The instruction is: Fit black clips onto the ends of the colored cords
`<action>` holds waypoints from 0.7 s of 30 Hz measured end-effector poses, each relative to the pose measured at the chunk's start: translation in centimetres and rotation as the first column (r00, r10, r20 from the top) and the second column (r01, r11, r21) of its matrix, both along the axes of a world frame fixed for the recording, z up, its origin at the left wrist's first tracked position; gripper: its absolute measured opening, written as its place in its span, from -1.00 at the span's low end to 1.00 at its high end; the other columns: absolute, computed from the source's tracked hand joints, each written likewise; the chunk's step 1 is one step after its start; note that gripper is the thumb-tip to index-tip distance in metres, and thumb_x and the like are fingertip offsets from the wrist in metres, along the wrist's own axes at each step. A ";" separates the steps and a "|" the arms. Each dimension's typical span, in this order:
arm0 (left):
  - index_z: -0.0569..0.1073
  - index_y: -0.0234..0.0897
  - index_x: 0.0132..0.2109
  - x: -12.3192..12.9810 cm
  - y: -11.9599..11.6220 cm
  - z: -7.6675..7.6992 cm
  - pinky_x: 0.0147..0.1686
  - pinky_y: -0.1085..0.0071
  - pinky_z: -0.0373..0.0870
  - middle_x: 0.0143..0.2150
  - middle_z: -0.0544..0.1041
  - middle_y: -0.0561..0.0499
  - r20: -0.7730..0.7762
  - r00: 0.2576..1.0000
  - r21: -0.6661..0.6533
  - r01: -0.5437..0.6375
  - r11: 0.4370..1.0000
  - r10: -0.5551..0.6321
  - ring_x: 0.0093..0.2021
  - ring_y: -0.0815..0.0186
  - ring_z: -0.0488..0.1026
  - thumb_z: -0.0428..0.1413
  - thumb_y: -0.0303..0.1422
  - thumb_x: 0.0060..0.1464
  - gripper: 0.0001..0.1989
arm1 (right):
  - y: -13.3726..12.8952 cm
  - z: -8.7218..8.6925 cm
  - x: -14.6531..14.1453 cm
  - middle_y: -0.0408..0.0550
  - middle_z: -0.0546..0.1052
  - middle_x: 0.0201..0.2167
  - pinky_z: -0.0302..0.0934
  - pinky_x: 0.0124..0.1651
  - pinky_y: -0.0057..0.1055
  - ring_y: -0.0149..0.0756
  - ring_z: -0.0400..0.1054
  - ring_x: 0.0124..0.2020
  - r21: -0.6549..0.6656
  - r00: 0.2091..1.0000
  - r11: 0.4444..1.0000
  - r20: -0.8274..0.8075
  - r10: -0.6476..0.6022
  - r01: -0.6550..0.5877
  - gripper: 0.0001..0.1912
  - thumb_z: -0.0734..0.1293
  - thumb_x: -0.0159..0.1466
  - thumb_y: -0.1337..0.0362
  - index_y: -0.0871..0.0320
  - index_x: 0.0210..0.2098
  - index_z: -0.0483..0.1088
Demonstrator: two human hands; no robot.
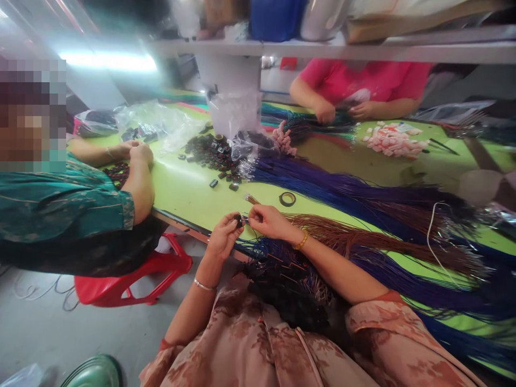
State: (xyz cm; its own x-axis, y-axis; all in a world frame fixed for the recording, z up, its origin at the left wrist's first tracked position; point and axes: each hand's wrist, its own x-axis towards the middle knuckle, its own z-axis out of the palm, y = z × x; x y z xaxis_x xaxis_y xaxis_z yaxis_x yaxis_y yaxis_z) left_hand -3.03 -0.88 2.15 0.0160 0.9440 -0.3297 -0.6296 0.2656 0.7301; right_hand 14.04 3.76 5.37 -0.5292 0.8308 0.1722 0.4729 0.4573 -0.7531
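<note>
Between thumb and fingers, my left hand (224, 234) grips a small black connector housing (239, 221), held up above the table's near edge. Right beside it, my right hand (271, 221) is pinched at the housing's right side, on what looks like a thin wire end; the fingers partly hide it. A bundle of brown wires (330, 231) runs rightward from behind my right wrist. Dark blue wires and black pieces (282, 263) are gathered below my hands, near my lap. A roll of black tape (287, 199) lies just beyond my right hand.
A heap of black housings (213, 153) lies on the green table (181, 188). Long blue wire bundles (322, 180) stretch to the right. Pale pink connectors (397, 141) are piled farther back. One co-worker in teal (68, 209) sits left by a red stool (133, 277); another in pink (371, 80) works opposite.
</note>
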 end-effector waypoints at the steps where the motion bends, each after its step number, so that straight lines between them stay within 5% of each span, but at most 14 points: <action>1: 0.49 -0.34 -0.19 0.1 0.0 0.0 -0.27 0.52 0.41 -0.28 0.51 -0.02 0.011 1.000 -0.002 0.014 1.000 -0.014 -0.29 0.42 0.46 0.26 -0.51 -0.11 -0.74 | -0.2 0.1 0.0 -0.20 0.39 -0.55 -0.03 -0.43 -0.52 -0.47 0.17 -0.53 0.018 1.000 1.000 0.000 0.005 -0.005 -0.95 0.27 0.11 0.39 0.20 -0.44 0.37; 21: 0.52 -0.35 -0.20 0.2 -0.2 -0.1 -0.33 0.55 0.41 -0.33 0.54 0.00 -0.091 0.995 0.010 0.040 0.999 -0.039 -0.39 0.46 0.47 0.34 -0.46 -0.19 -0.67 | -0.7 -1.4 -1.1 0.00 0.43 -0.42 0.04 -0.29 -0.39 -0.29 0.24 -0.39 0.312 0.964 0.941 0.262 0.051 -0.134 -0.91 0.22 0.20 0.35 0.21 -0.34 0.36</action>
